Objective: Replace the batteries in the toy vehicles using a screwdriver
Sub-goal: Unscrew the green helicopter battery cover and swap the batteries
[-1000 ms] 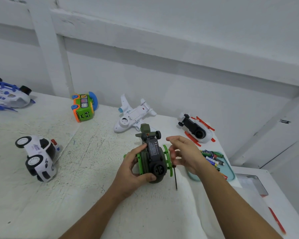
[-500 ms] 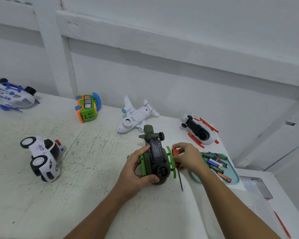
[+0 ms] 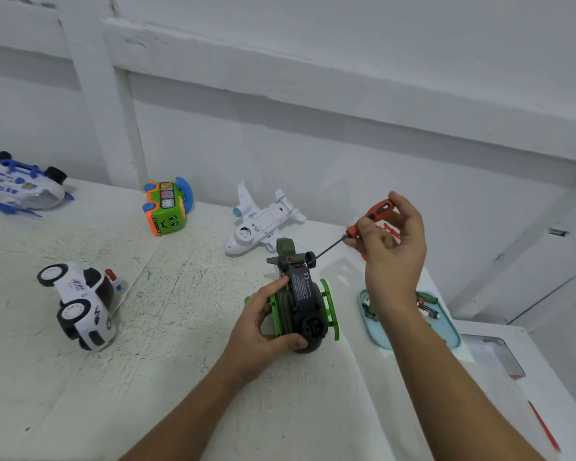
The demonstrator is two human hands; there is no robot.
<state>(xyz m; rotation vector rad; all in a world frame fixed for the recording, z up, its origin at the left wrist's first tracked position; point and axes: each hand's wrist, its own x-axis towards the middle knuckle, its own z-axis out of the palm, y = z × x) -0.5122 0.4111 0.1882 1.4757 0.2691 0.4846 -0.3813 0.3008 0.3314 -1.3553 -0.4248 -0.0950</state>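
Note:
A dark green toy helicopter (image 3: 301, 304) lies belly up on the white table, its black battery cover facing me. My left hand (image 3: 263, 327) grips its body from the left, thumb under the nose. My right hand (image 3: 393, 244) is raised above the table and holds an orange-handled screwdriver (image 3: 369, 217). The thin shaft slants down-left, and its tip is close to the helicopter's tail wheel. A pale blue tray (image 3: 453, 331) with several batteries (image 3: 428, 306) sits to the right, partly hidden by my right forearm.
Other toys lie around: a white police car (image 3: 80, 304) on its side at left, a green-orange bus (image 3: 165, 207), a white plane (image 3: 263, 221) upside down, and a blue-white helicopter (image 3: 20, 188) at far left. A red-white toy is mostly hidden behind my right hand. The wall stands right behind the table.
My right hand picked the screwdriver up from the table beside the helicopter and lifted it, so the tip now points at the toy's tail end. My left hand kept its grip.

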